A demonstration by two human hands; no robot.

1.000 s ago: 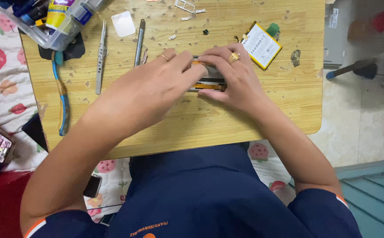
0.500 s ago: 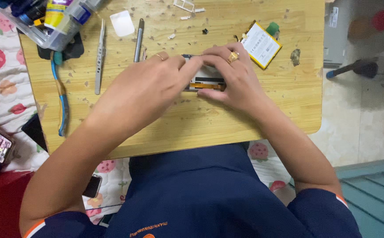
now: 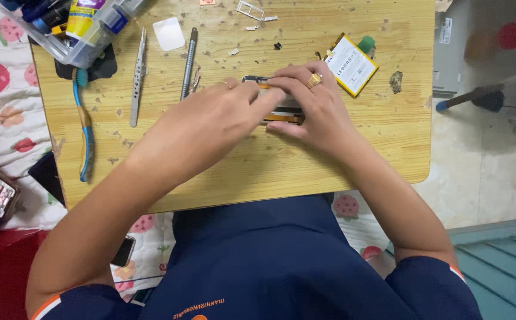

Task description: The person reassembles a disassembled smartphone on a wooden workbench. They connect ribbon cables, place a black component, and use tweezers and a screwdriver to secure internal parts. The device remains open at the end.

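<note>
- A clear plastic box (image 3: 83, 41) sat at the far left corner of the wooden counter (image 3: 353, 160), holding a yellow-labelled tube and dark bottles.
- A small white rounded square sticker (image 3: 168, 34) lay near the far edge, just right of the box.
- A flat white battery (image 3: 351, 64) with yellow edging and a small printed label lay tilted near the far right corner, a green tab at its outer end.
- The task's thing, a dismantled phone frame (image 3: 281, 111) with orange strips, lay mid-counter, its long axis running left to right, parallel to the near edge; most was hidden, so which end pointed where could not be told.
- The left hand (image 3: 210, 121) pressed fingertips down on the frame; whether it pinched could not be told.
- The right hand (image 3: 314, 106), wearing a gold ring, curled over the frame's right end, gripping it.
- Tweezers (image 3: 138, 77) and a dark pen-like tool (image 3: 188, 64) lay left of the hands.
</note>
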